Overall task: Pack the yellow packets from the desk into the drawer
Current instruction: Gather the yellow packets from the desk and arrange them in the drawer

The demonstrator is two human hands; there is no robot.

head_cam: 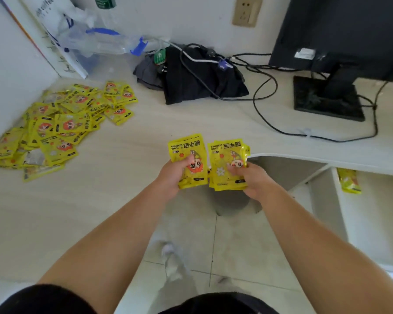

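Observation:
A heap of several yellow hand-warmer packets (61, 125) lies on the pale desk (127, 168) at the far left. My left hand (171, 177) grips a small stack of yellow packets (188, 150) above the desk's front edge. Right beside it, my right hand (251, 180) grips another stack of yellow packets (227, 152). The two stacks are held upright, side by side and slightly apart. At the right, below the desk, the white drawer (372, 223) stands open with yellow packets (348, 180) leaning against its back left corner.
A black monitor (340, 35) on its stand (327, 98) fills the back right, with black cables (266, 96) trailing over the desk. A black cloth bundle (200, 80) and a clear plastic bag (95, 39) sit at the back. Tiled floor (202, 245) lies below.

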